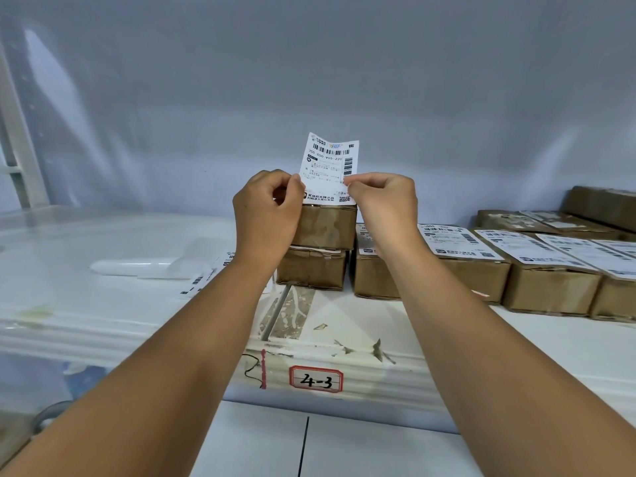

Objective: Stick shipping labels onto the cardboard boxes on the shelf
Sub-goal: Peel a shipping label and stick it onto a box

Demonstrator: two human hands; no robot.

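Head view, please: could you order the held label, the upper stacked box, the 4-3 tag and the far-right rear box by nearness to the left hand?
1. held label: pinched by the left hand.
2. upper stacked box: immediately to its right.
3. 4-3 tag: below, on the front edge of the shelf.
4. far-right rear box: at the right edge.

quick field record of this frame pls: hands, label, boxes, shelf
left hand: pinches label at its left edge
right hand: pinches label at its right edge
label: upright, print facing camera, just above top box
top box: stacked on lower box
labelled boxes: row right of stack, labels on top
loose labels: lying left of stack
shelf: front tag reads 4-3
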